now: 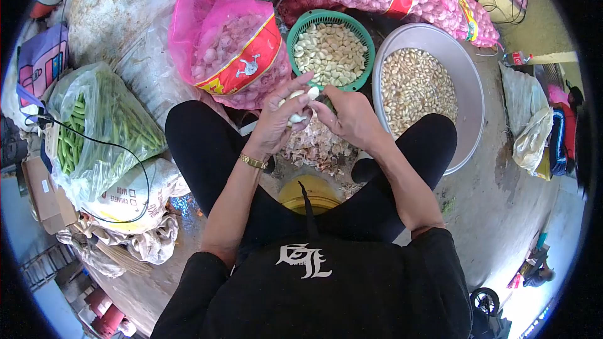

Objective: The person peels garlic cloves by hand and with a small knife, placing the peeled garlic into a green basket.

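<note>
1. The left hand [276,119] is curled palm-up around a few white cloves [313,93], one standing out at the fingertips. That suits small, smooth pieces: the palm stores the spares while the fingertips present one.
2. The right hand [355,116] is bent close beside them, thumb and forefinger drawn in; whether it grips a clove, a blade or nothing, I cannot tell. Short strokes, angled away from the left fingertips, would be the safer way here, with light pressure so the flesh does not bruise.
3. Below both hands, between the feet, lies a heap of skins [320,144]: thin, papery, curled flakes in cream and rusty pink. Working right over it lets scraps drop straight down.
4. Just beyond the hands is a green basket [369,69], round, with a slotted plastic rim, holding plump ivory cloves. It is near enough for a short reach.
5. Right of the right hand is a wide grey tub [475,100], smooth-walled, holding smaller tan and cream pieces.
6. Beyond the left hand slumps a pink net bag [220,37], its soft mesh bulging with round bulbs. Farther left, a clear bag [125,125], crinkled and glossy, holds long green pods.
</note>
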The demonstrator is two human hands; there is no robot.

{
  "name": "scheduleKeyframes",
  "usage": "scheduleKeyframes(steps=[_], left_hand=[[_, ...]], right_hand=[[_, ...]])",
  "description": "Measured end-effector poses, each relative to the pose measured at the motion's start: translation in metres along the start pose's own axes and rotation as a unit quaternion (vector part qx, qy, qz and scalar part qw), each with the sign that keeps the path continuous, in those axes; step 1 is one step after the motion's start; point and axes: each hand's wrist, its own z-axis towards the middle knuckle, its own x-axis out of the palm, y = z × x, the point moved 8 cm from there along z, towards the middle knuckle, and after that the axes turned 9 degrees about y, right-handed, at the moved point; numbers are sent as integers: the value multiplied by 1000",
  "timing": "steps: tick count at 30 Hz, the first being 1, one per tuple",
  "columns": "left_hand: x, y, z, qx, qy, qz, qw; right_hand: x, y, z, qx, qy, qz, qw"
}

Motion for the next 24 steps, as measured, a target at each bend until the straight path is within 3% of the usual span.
scheduleKeyframes(steps=[2, 5, 11, 16, 17, 19, 24], left_hand=[[8, 5, -4, -50, 52, -17, 997], [7, 10, -2, -45, 78, -29, 995], [4, 9, -2, -26, 53, -99, 993], [-6, 10, 1, -5, 21, -145, 989], [-11, 7, 2, 14, 1, -169, 985], [-18, -1, 3, 28, -1, -152, 988], [-17, -7, 0, 42, 8, -136, 990]], right_hand=[[-1, 0, 0, -3, -3, -5, 1000], [-4, 1, 0, -25, -22, 3, 999], [0, 1, -2, -31, -6, -9, 999], [3, 16, -11, -99, 1, -77, 992], [3, 18, -14, -101, 1, -77, 992], [16, 19, -19, -96, 91, -107, 985], [9, 5, -21, -31, 43, -90, 995]])
